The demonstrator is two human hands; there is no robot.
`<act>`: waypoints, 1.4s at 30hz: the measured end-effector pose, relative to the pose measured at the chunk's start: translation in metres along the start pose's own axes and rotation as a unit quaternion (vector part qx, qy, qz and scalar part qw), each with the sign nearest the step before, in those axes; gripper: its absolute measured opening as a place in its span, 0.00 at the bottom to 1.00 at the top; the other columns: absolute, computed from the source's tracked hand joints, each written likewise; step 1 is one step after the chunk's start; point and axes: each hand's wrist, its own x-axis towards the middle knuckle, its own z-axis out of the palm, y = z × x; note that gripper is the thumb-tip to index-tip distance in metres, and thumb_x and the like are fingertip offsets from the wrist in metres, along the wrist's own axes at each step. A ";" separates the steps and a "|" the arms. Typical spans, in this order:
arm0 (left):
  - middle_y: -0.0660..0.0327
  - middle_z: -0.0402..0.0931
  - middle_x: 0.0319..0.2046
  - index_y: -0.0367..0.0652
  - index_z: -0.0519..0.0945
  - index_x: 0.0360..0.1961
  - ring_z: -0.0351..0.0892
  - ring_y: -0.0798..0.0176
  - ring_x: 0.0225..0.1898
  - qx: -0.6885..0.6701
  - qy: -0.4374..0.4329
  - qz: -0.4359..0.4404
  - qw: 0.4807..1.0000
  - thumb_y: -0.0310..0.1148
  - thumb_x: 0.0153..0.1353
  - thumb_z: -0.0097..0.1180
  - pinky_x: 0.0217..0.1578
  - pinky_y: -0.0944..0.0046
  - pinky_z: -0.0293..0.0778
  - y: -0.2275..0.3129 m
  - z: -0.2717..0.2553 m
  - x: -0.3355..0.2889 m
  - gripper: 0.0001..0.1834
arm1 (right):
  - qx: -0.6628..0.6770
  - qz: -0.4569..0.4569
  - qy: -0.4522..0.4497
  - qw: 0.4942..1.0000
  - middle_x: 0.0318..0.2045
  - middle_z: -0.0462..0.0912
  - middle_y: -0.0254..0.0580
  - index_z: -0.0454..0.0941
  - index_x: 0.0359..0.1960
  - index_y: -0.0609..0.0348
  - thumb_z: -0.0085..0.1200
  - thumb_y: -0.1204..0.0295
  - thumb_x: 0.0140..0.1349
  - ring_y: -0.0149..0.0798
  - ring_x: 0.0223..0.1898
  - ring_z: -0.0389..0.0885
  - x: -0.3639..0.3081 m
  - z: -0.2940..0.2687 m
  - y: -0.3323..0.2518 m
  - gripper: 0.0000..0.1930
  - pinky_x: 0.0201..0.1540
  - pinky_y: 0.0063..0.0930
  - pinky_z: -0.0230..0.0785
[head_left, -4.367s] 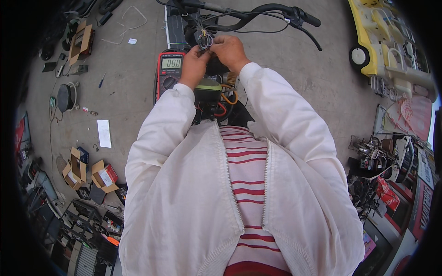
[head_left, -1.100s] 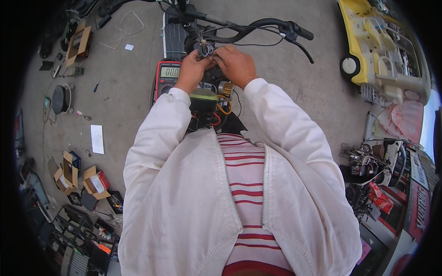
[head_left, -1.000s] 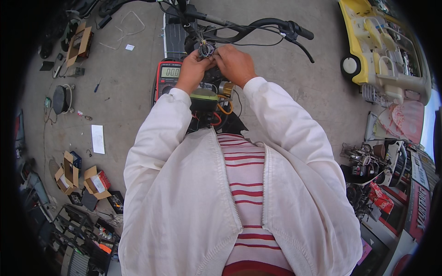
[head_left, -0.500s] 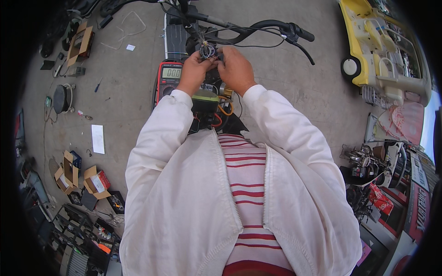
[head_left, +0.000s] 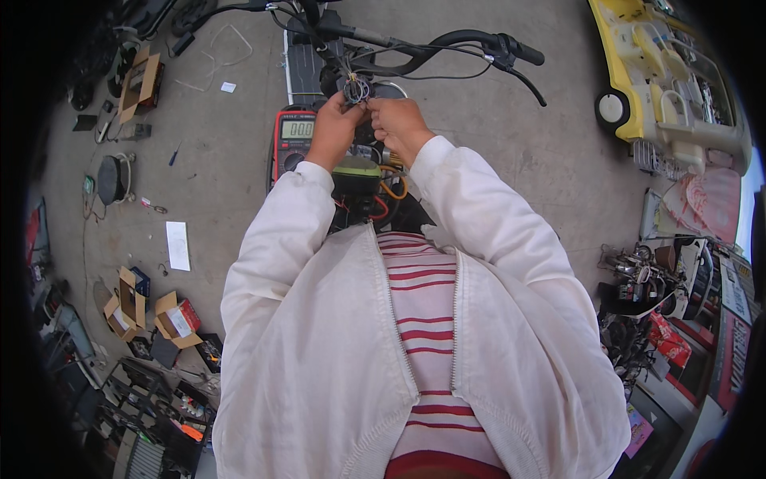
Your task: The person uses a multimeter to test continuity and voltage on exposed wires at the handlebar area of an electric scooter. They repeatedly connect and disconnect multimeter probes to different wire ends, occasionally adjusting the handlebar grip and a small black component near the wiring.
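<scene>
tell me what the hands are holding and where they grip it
Both the left hand and the right hand pinch a small bundle of wires at its loose end, below the handlebar.

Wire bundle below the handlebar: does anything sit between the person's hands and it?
Nothing visible does. The left hand and right hand both have their fingertips on the wire bundle. The red multimeter lies to the left on the floor, clear of them.

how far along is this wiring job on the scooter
Set up: a red multimeter lies switched on beside the scooter. In hand: left hand and right hand pinch the wire bundle under the handlebar. Left: wires remain loose and exposed.
</scene>
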 end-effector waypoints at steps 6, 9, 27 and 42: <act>0.55 0.77 0.40 0.34 0.72 0.44 0.79 0.59 0.44 -0.037 0.010 -0.037 0.999 0.25 0.61 0.51 0.48 0.65 0.74 0.005 0.001 -0.001 0.11 | -0.170 -0.238 0.075 0.953 0.24 0.80 0.42 0.78 0.31 0.68 0.55 0.73 0.56 0.35 0.23 0.76 0.012 -0.028 0.011 0.08 0.30 0.28 0.68; 0.56 0.78 0.40 0.34 0.73 0.44 0.79 0.61 0.44 -0.043 0.006 -0.036 0.998 0.25 0.60 0.53 0.48 0.65 0.74 0.004 0.001 -0.002 0.12 | -0.244 -0.325 0.052 0.912 0.24 0.81 0.44 0.79 0.31 0.65 0.56 0.73 0.54 0.37 0.26 0.79 0.017 -0.029 0.010 0.07 0.34 0.29 0.71; 0.59 0.79 0.35 0.35 0.74 0.41 0.79 0.68 0.37 0.090 0.082 0.006 0.992 0.25 0.57 0.59 0.43 0.70 0.73 -0.010 0.004 -0.001 0.11 | -0.339 -0.355 0.034 0.871 0.26 0.81 0.52 0.80 0.27 0.62 0.56 0.70 0.54 0.52 0.31 0.80 0.040 -0.036 0.005 0.07 0.37 0.40 0.71; 0.59 0.77 0.29 0.38 0.68 0.25 0.81 0.63 0.35 0.121 0.140 -0.021 0.983 0.18 0.57 0.55 0.38 0.69 0.78 -0.003 -0.001 0.006 0.09 | -0.350 -0.351 -0.060 0.866 0.25 0.81 0.50 0.80 0.27 0.61 0.56 0.70 0.53 0.51 0.32 0.80 0.060 -0.045 -0.003 0.07 0.37 0.38 0.71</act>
